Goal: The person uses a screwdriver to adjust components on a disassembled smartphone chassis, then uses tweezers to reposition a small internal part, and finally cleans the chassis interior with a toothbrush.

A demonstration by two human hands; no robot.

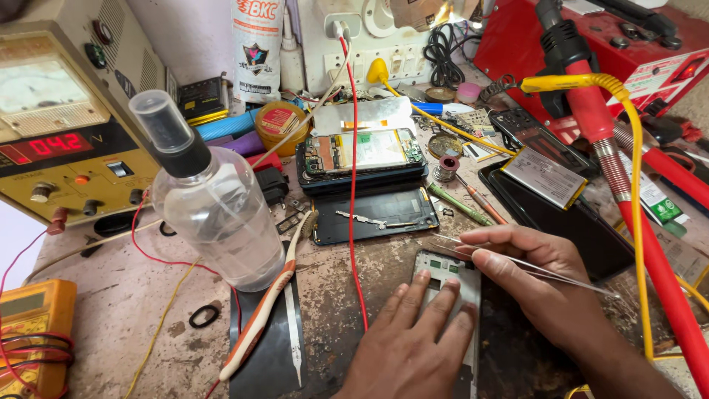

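My left hand (413, 340) lies flat with fingers spread on an opened phone frame (443, 267) near the bench's front edge, pressing it down. My right hand (539, 284) pinches thin metal tweezers (473, 249), whose tips reach left over the top end of that frame where a small circuit board shows. Just behind lie a black phone back panel (373, 216) with a flex strip on it and an opened phone (360, 157) with its board and battery exposed.
A clear spray bottle (214, 199) stands at the left, beside a toothbrush (262, 314). A bench power supply (66, 118) and a yellow multimeter (33, 332) sit far left. A red hot-air handle (628, 192) crosses the right side. A loose battery (545, 177) lies on a black panel.
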